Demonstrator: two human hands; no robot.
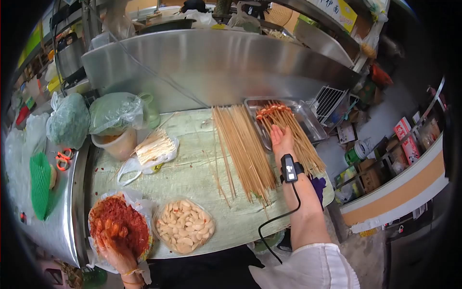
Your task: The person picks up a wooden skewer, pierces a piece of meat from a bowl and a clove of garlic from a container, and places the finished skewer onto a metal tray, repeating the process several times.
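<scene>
My left hand [114,243] is in a bowl of red, sauce-coated food [132,219], its fingers smeared red and loosely apart. I cannot make out any piece held in them. Beside that bowl stands a clear container of pale, bean-shaped pieces [185,226]. My right hand [282,139] lies over the loaded skewers [301,139], with its fingers stretched out toward the red food on their far ends. These skewers rest across a metal tray [315,126]. Left of the tray, a wide bundle of bare bamboo skewers [243,149] lies on the green tabletop [187,144].
Pale sticks in a plastic bag [155,149] lie near a white tub [115,144] topped by a green-filled bag [115,113]. Orange-handled scissors [63,159] are at the left. A metal panel [192,67] closes the back. A black cable [269,224] hangs from my right wrist device.
</scene>
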